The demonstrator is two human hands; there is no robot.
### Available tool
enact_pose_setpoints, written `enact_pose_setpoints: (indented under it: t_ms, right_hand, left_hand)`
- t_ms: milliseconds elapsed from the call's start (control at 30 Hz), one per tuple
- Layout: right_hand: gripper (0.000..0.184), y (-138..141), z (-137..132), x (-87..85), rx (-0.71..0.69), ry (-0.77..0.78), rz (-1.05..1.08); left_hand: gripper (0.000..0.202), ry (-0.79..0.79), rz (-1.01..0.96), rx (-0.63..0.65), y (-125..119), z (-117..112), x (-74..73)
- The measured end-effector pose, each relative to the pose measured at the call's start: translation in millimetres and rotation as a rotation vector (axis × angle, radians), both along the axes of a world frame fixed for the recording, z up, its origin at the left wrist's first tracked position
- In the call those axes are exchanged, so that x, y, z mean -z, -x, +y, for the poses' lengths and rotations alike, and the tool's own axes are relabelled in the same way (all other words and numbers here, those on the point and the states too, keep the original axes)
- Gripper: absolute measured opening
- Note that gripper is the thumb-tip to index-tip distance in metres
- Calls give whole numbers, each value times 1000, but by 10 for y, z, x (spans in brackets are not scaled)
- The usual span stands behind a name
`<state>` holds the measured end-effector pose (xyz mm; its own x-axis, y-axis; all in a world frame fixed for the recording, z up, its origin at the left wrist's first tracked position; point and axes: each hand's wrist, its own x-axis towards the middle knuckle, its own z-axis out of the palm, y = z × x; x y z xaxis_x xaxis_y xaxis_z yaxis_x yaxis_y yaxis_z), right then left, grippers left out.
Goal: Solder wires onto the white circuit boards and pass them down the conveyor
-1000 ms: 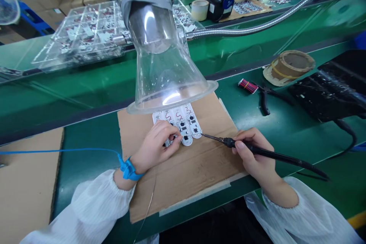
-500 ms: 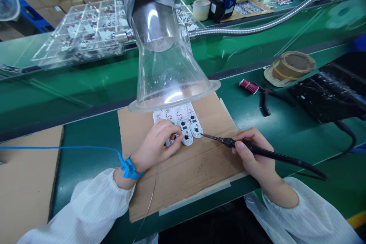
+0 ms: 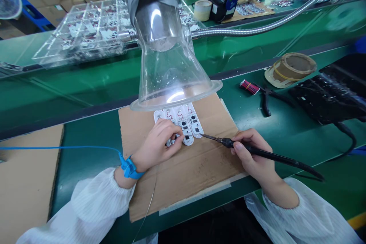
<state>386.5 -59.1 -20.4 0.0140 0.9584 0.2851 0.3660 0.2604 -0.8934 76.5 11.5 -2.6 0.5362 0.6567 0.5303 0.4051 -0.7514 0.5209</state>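
Observation:
Several long white circuit boards (image 3: 196, 125) with rounded ends, black chips and red wires lie side by side on a cardboard sheet (image 3: 208, 171). My left hand (image 3: 160, 139) is closed over the boards at the left and partly hides them. Its thumb and forefinger pinch a thin solder wire (image 3: 150, 203), whose tail hangs down across the cardboard. A black soldering iron (image 3: 228, 143) is gripped like a pen in my right hand (image 3: 254, 154). The iron's tip is at the lower end of the rightmost board, close to the solder's end.
Above the boards hangs a clear fume hood (image 3: 171, 80) on a flexible metal arm. To the right lie a bundle of wires (image 3: 249, 87), pliers (image 3: 266, 101), a cardboard roll (image 3: 291, 69) and a black case. A blue wrist strap (image 3: 130, 167) trails a cord leftward. Across the divider, a co-worker's hands are visible.
The whole view has shifted very slightly. Both hands, the iron and the boards keep practically the same places relative to each other.

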Motion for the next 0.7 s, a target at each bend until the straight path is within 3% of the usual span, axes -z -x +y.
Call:
enact_pose_setpoints:
  t_ms: [700]
  right_hand:
    - [7,-23,14,-5,-102,-2,-58]
  left_hand:
    - [11,5,-3,26,-4,-2,-17]
